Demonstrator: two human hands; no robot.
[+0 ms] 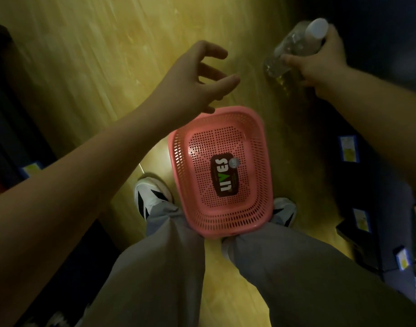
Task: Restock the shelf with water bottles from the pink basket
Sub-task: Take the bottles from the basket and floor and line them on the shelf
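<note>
Above a yellow wooden floor (89, 55), a clear water bottle (294, 47) is gripped by the right hand (320, 60), fingers and thumb curled round its body. Its white cap (316, 28) points up and away from the camera, its base down toward the floor, so the long axis runs slantwise from lower left to upper right. The bottle is held well clear of the pink basket (222, 171), out toward the dark shelving (376, 208) on the right, where blue and yellow price tags (348, 148) are seen along the shelf edges. That side is judged the likely destination, and the right hand is plainly the nearer to it.

The left hand (202, 76) is held above the basket's far rim, fingers spread and loosely bent, holding nothing.

The basket is set on the floor between two white trainers (152, 194), touching or overlapping grey trouser legs (169, 267) at its near edge. One item remains inside: a dark label reading "LIVES" with a small pale cap at its end (234, 162), seemingly one more bottle, though its body cannot be made out in the dim light. The left hand is the nearer to it.

Nothing is seen between the held bottle and the right-hand shelving, whose interior is too dark for free space to be judged.
</note>
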